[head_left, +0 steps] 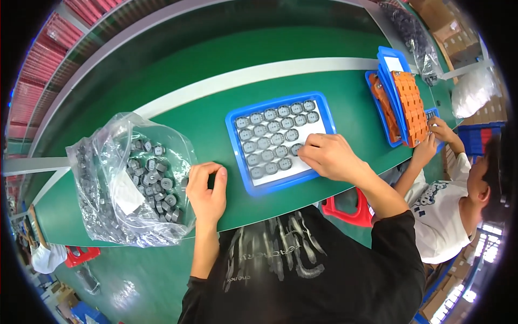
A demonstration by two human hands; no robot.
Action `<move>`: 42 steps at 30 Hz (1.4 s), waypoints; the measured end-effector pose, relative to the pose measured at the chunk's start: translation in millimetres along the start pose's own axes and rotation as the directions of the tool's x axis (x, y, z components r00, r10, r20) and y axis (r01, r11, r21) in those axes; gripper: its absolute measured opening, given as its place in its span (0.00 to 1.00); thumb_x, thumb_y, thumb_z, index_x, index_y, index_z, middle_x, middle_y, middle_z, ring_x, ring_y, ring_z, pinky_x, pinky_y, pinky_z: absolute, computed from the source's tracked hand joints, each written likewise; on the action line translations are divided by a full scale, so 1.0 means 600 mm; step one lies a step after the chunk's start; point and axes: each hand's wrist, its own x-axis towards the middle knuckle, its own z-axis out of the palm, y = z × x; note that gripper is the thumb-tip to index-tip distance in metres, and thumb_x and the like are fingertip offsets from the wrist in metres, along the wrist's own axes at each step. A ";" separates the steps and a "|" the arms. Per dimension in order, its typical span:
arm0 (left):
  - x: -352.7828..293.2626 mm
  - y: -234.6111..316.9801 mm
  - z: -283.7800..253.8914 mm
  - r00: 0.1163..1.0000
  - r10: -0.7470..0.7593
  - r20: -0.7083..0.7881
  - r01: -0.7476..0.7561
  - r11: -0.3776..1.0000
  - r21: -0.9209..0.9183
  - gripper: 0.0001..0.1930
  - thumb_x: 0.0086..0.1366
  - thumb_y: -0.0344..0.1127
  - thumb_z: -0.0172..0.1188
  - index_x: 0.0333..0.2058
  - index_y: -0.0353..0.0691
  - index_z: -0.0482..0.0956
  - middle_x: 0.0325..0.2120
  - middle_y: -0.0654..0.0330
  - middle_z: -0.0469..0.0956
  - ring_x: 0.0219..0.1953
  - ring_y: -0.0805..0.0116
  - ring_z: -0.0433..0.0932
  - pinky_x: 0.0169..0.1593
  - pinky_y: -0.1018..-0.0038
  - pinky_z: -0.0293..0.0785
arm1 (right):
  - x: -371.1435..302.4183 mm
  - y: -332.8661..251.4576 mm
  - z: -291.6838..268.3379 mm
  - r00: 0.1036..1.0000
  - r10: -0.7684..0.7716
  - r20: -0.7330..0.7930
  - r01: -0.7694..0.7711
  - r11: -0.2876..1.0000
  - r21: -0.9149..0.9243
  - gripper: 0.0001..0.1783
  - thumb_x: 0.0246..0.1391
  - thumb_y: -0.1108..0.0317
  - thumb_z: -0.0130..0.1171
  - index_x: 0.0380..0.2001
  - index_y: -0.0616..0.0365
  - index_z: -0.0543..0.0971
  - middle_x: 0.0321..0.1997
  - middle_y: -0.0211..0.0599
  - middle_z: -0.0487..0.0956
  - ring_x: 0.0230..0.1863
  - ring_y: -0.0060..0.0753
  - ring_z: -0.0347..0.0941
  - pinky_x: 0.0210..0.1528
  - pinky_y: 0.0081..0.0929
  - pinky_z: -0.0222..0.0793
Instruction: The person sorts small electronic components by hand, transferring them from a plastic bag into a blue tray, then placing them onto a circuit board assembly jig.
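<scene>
Head view: a grey part (296,149) is held in the blue tray (286,183), seemingly for alignment, by the right hand's (330,155) nearly closed grip; whether anything is held by the half-curled left hand (208,194) beside the clear bag (129,127) cannot be told.

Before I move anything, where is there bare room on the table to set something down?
Bare tabletop lies between the blue tray and the stacked trays to its right, and between the plastic bag and blue tray, beyond the left hand. It's crowded where the bag bulges with grey parts, and at the stack, beside a co-worker's hands.
</scene>
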 end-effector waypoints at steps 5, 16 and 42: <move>0.002 0.000 0.000 1.000 -0.025 0.014 0.025 1.000 -0.003 0.03 0.62 0.27 0.62 0.32 0.33 0.79 0.31 0.56 0.79 0.33 0.66 0.76 0.39 0.73 0.72 | 0.002 0.007 0.008 0.999 0.033 0.025 -0.033 0.999 -0.009 0.02 0.51 0.72 0.64 0.28 0.55 0.80 0.27 0.33 0.74 0.28 0.40 0.76 0.28 0.38 0.71; 0.001 0.015 -0.069 0.999 -0.017 -0.043 0.017 1.000 0.000 0.06 0.59 0.24 0.62 0.36 0.32 0.80 0.35 0.52 0.80 0.39 0.57 0.78 0.46 0.67 0.74 | -0.009 0.035 -0.037 0.905 0.418 0.078 -0.415 0.830 0.372 0.15 0.52 0.79 0.56 0.44 0.57 0.75 0.34 0.35 0.75 0.35 0.35 0.75 0.38 0.29 0.72; -0.016 -0.037 -0.044 0.996 0.006 0.086 -0.041 0.909 0.415 0.15 0.53 0.28 0.68 0.41 0.41 0.80 0.44 0.52 0.73 0.47 0.51 0.72 0.51 0.59 0.71 | -0.191 0.184 0.024 0.839 0.442 -0.317 -0.478 0.877 -0.041 0.19 0.60 0.74 0.56 0.55 0.62 0.78 0.59 0.48 0.72 0.62 0.47 0.67 0.66 0.37 0.59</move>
